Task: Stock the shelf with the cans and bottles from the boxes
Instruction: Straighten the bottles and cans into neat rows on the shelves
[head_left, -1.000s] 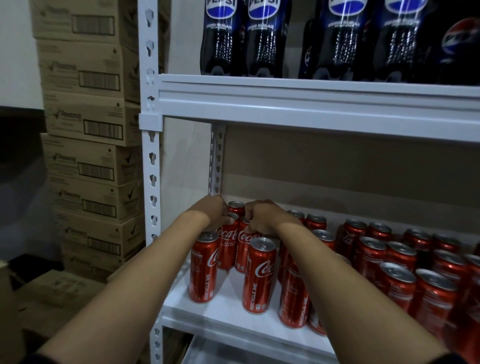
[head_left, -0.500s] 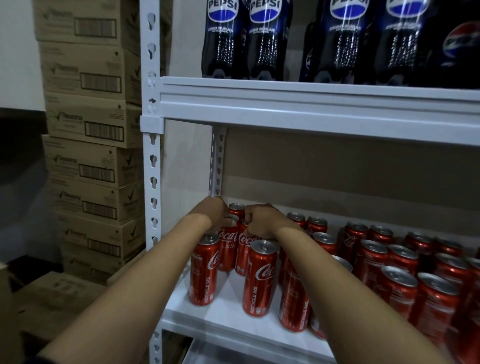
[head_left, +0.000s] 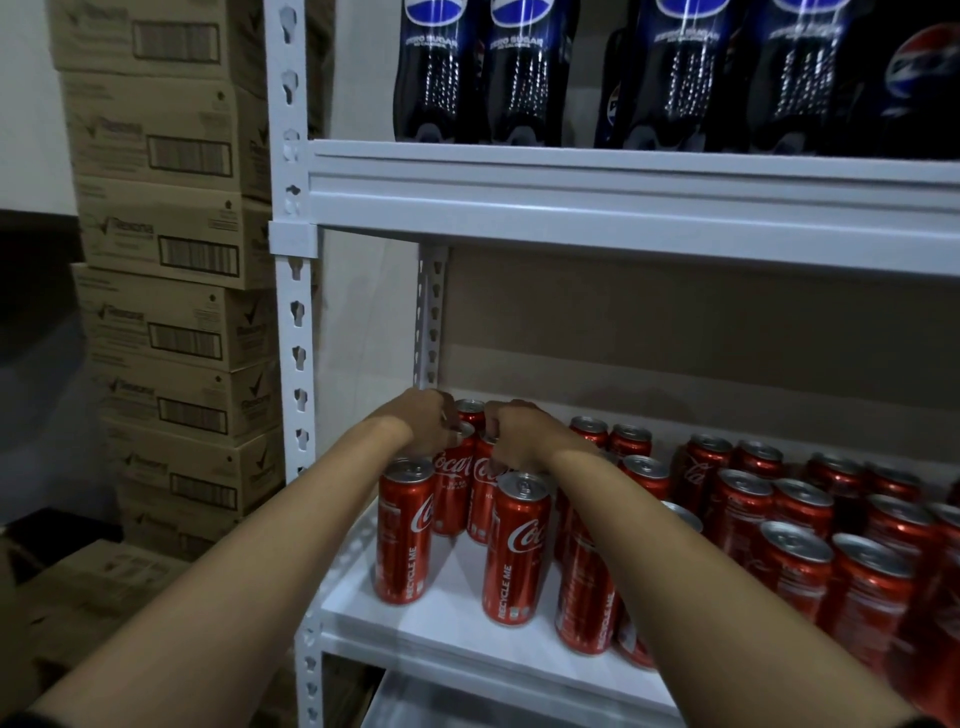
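Both hands on red cans at the back-left of the shelf.
The left hand (head_left: 423, 421) has its grip curled over one can (head_left: 453, 483); the right hand (head_left: 519, 434) clasps its neighbour (head_left: 483, 493), upright on the white shelf (head_left: 457, 618) below the cola bottles (head_left: 488, 73).

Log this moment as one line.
left hand: grips rear can | right hand: grips neighbouring can | shelf: cans upright

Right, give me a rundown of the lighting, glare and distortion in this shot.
Head view: dim overall, with the cardboard boxes at left in murk; the white shelf beam is the brightest area; small highlights glint on the can tops and the Pepsi bottles; wide-angle bowing curves the upright post; cans at the right edge look smeared.
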